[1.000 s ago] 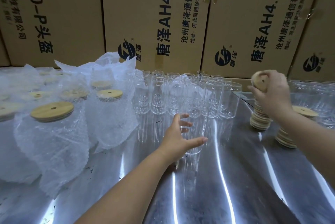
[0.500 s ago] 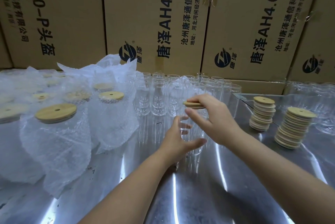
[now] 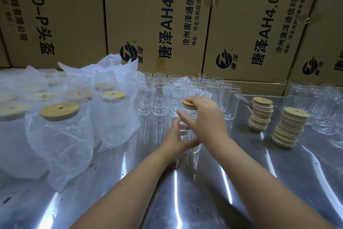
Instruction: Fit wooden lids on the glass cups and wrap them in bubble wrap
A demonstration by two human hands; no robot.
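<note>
Hands meet at the middle of a shiny steel table, seen from the person's own head. The left hand wraps its fingers round the side of a clear glass cup that stands upright on the table. The right hand lies on top of that cup, fingers laid flat across a round wooden lid and pressing it onto the rim, thumb stretched out below the lid's edge. Just behind stand rows of bare cups, close together. To the right, near each other, are two stacks of lids, with more glasses beyond them. To the left, lidded cups sit swaddled in bubble wrap. Printed cardboard boxes wall off the back.
</note>
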